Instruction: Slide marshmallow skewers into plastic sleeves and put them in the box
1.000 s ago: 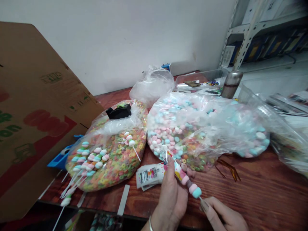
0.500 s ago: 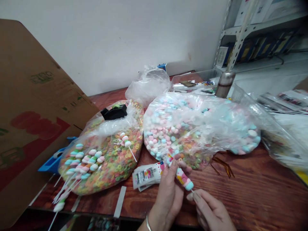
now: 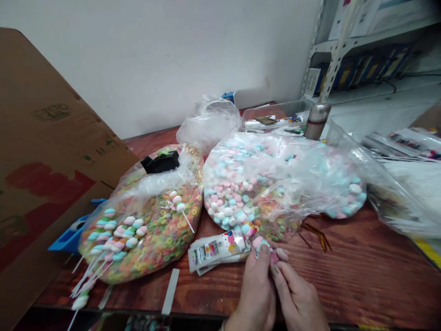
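Head view: we've got the L hand [image 3: 257, 289] in a narrow pinch on a short pink-and-teal marshmallow skewer [image 3: 263, 248], thumb on top, most of the candy hidden. R hand [image 3: 298, 294] sits tight against it, fingertips at the lower end; can't tell if they grip or just steady it. Best we keep the pinch firm & close to the candy, so pieces don't slide or the stick twist. Just left of the grip: stack of printed wrappers [image 3: 215, 250]. Just ahead: clear bag of pastel marshmallows [image 3: 234, 184]. Further left: bag of fruit-ring cereal [image 3: 172, 257] w/ marshmallow skewers [image 3: 117, 239] lying on it. Below-left: white strip [image 3: 170, 290]. Well ahead: steel flask [image 3: 317, 120].
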Demonstrator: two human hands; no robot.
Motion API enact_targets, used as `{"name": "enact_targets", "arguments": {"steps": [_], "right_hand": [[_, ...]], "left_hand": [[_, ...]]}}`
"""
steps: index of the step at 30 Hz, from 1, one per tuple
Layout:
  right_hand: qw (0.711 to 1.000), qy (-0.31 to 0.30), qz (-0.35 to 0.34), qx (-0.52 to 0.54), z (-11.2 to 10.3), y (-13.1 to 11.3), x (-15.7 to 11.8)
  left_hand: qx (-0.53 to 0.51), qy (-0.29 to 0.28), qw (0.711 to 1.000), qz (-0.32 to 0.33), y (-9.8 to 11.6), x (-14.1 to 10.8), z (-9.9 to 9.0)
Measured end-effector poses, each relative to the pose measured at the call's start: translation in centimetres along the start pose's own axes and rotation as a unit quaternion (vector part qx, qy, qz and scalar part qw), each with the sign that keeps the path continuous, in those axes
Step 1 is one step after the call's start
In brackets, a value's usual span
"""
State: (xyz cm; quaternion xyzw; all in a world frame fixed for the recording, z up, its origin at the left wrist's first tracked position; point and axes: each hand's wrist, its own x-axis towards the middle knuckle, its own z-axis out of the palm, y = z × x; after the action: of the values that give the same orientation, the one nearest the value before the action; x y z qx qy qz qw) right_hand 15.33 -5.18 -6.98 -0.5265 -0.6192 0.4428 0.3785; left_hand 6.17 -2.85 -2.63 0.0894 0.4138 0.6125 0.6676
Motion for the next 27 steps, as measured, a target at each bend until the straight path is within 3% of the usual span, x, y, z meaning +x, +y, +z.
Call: {"name": "enact_targets", "arguments": {"steps": [5,8,11,13,16,18,20,23,24,25,27], "right_hand": [[0.993,-0.028,0.056,0.102,0.4,-0.8,1.0],[0.971,-0.005,0.122,0.208,0.7,-0.8,1.2],[0.917,-0.001,0.200,0.344,1.0,-1.2,1.3],[0.874,-0.018,0.234,0.425,1.0,-1.7,1.3],[0.816,-0.058,0.269,0.509,0.7,-2.5,1.4],[0.790,-0.099,0.287,0.533,0.4,-2.7,1.4],[0.812,-0.103,0.285,0.499,0.3,-2.4,1.3],[0.908,-0.024,0.203,0.365,0.4,-1.8,1.2],[0.923,-0.001,0.178,0.342,0.5,-1.7,1.2],[0.921,0.005,0.172,0.350,0.5,-1.7,1.3],[0.873,-0.022,0.215,0.437,0.6,-1.8,1.3]], "left_hand": [[0.082,-0.013,0.996,0.029,-1.1,-0.2,-0.4],[0.100,-0.015,0.994,0.030,-0.8,-0.3,-0.6],[0.111,-0.008,0.994,-0.019,-0.3,-0.5,-0.8],[0.090,-0.038,0.995,-0.033,0.1,-0.7,-1.2],[0.039,-0.076,0.996,-0.034,0.5,-0.8,-1.8],[0.051,-0.064,0.996,-0.039,0.6,-0.8,-2.2],[0.088,-0.026,0.995,-0.030,0.5,-0.6,-2.3],[0.143,0.019,0.990,0.010,0.3,-0.2,-2.4],[0.156,0.016,0.987,0.018,0.2,-0.2,-2.4],[0.158,0.002,0.987,0.015,0.2,-0.2,-2.4],[0.132,-0.036,0.990,-0.022,0.2,-0.2,-2.5]]}}
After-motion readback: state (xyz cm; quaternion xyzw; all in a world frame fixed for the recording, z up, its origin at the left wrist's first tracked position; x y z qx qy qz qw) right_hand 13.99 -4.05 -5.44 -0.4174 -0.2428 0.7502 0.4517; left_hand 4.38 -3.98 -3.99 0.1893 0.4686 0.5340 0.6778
